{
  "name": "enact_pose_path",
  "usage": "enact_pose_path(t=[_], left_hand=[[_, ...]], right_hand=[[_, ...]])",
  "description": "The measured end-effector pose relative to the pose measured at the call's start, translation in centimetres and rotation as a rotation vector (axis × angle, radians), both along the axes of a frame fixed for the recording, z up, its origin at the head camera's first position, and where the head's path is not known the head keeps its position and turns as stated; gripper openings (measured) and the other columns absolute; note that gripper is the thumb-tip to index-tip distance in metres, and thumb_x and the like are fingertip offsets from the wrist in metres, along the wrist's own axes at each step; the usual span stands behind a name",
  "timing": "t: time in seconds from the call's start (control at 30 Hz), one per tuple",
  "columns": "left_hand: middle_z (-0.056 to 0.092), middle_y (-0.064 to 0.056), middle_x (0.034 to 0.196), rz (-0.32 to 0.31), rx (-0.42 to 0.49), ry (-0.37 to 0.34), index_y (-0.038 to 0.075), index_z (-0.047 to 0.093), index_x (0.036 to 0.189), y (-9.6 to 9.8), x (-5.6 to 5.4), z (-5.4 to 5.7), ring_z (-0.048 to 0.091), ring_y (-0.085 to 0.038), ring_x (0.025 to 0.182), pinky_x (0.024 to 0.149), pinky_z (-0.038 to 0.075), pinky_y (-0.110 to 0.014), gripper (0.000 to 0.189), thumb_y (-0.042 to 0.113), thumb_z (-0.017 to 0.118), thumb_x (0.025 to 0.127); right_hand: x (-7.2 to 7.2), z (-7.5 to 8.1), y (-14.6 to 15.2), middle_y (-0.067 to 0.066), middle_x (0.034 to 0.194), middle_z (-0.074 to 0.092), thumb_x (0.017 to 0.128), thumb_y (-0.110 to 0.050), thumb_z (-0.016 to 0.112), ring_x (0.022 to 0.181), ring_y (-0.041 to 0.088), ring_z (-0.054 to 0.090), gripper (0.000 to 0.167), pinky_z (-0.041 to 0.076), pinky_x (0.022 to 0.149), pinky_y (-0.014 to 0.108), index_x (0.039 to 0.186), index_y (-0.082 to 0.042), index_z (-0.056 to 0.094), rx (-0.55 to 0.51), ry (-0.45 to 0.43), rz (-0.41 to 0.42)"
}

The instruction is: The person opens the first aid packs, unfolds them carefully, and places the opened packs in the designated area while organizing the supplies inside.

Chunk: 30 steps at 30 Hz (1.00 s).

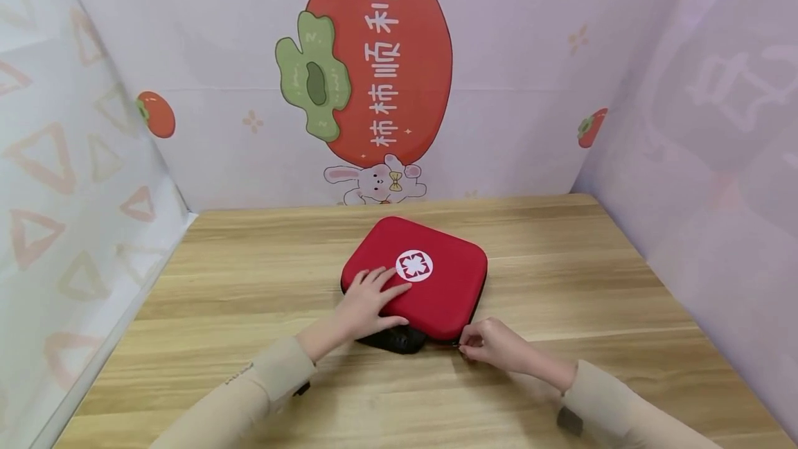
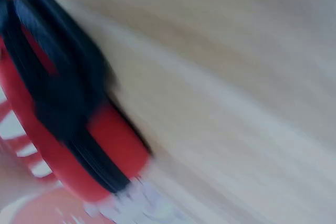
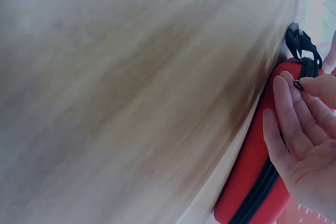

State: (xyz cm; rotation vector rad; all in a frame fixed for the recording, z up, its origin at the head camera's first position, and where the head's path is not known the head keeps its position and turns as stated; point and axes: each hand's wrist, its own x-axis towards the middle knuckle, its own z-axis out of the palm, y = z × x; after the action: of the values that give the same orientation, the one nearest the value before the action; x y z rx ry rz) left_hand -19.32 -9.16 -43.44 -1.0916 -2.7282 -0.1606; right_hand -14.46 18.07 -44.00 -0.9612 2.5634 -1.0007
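Observation:
A red zippered first-aid case (image 1: 442,289) with a white round emblem lies closed on the wooden table. My left hand (image 1: 370,303) rests on its lid with fingers spread, the thumb near the front edge. Below that hand, a black carry handle (image 1: 399,340) sticks out from the case's side. At the near right corner my right hand (image 1: 492,346) pinches a small zipper pull (image 3: 298,85) between thumb and forefinger. In the right wrist view the black zipper (image 3: 257,192) runs along the case's side. The left wrist view is blurred and shows the handle side.
The wooden table (image 1: 249,276) reaches a back wall (image 1: 511,89) covered with persimmon-print cloth. Printed cloth walls also stand at the left (image 1: 75,179) and right (image 1: 704,158) of the table.

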Motion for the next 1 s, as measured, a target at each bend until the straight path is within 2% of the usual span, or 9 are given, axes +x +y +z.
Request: enact_pose_path(t=[0.1, 0.2, 0.27, 0.33, 0.6, 0.8, 1.0], left_hand=[[0.037, -0.012, 0.136, -0.011, 0.051, -0.095, 0.023, 0.049, 0.128, -1.9, -1.4, 0.1, 0.03, -0.031, 0.126, 0.102, 0.021, -0.048, 0.059, 0.051, 0.058, 0.077], [0.035, -0.012, 0.138, -0.014, 0.093, -0.167, 0.02, 0.048, 0.129, -3.1, -2.2, 0.1, 0.027, -0.031, 0.128, 0.104, 0.02, -0.046, 0.059, 0.047, 0.06, 0.078], [0.035, -0.011, 0.138, -0.022, 0.109, -0.191, 0.018, 0.048, 0.129, -3.5, -2.3, 0.2, 0.028, -0.03, 0.128, 0.104, 0.021, -0.045, 0.058, 0.045, 0.06, 0.079], [0.036, -0.012, 0.138, -0.046, 0.11, -0.183, 0.017, 0.048, 0.129, -3.6, -2.2, 0.1, 0.029, -0.03, 0.127, 0.103, 0.023, -0.044, 0.056, 0.043, 0.059, 0.08], [0.046, -0.012, 0.13, -0.139, 0.151, -0.081, 0.015, 0.054, 0.123, -3.6, -0.1, 0.0, 0.039, -0.03, 0.121, 0.1, 0.028, -0.045, 0.048, 0.033, 0.063, 0.08], [0.049, -0.01, 0.128, -0.193, 0.14, -0.019, 0.016, 0.056, 0.122, -3.7, 1.8, -0.1, 0.044, -0.028, 0.117, 0.097, 0.03, -0.048, 0.046, 0.032, 0.064, 0.079], [0.052, -0.008, 0.124, -0.251, 0.17, -0.011, 0.016, 0.06, 0.117, -3.6, 3.2, 0.1, 0.047, -0.025, 0.114, 0.096, 0.032, -0.047, 0.043, 0.032, 0.066, 0.078]], right_hand=[[-0.2, 0.0, 0.4, -0.007, 0.071, 0.06, 0.079, -0.003, 0.062, 0.066, -0.001, 0.053, 0.006, 0.046, 0.058, 0.017, 0.075, -0.008, 0.063, 0.022, 0.024, -0.008], [-0.4, 0.0, 1.0, -0.006, 0.073, 0.06, 0.079, -0.003, 0.062, 0.067, 0.0, 0.053, 0.006, 0.046, 0.059, 0.018, 0.076, -0.008, 0.063, 0.029, 0.038, -0.027], [-0.7, 0.0, 1.5, -0.005, 0.073, 0.061, 0.08, -0.003, 0.061, 0.066, 0.0, 0.053, 0.005, 0.046, 0.058, 0.018, 0.076, -0.007, 0.063, 0.026, 0.037, -0.04], [-1.0, 0.0, 2.1, -0.004, 0.073, 0.061, 0.08, -0.003, 0.06, 0.066, 0.0, 0.052, 0.005, 0.046, 0.057, 0.019, 0.076, -0.005, 0.062, 0.021, 0.033, -0.059], [-2.8, -0.3, 4.7, -0.002, 0.07, 0.06, 0.08, -0.002, 0.059, 0.063, 0.001, 0.051, 0.007, 0.045, 0.054, 0.02, 0.076, -0.005, 0.063, 0.042, 0.067, -0.163], [-4.6, -0.3, 5.7, 0.003, 0.067, 0.06, 0.08, 0.002, 0.058, 0.056, 0.002, 0.049, 0.006, 0.043, 0.047, 0.02, 0.076, 0.0, 0.063, 0.012, 0.071, -0.181], [-6.3, -0.2, 5.6, 0.003, 0.069, 0.06, 0.08, 0.001, 0.058, 0.059, 0.004, 0.05, 0.007, 0.043, 0.05, 0.02, 0.076, 0.0, 0.063, 0.043, 0.107, -0.218]])
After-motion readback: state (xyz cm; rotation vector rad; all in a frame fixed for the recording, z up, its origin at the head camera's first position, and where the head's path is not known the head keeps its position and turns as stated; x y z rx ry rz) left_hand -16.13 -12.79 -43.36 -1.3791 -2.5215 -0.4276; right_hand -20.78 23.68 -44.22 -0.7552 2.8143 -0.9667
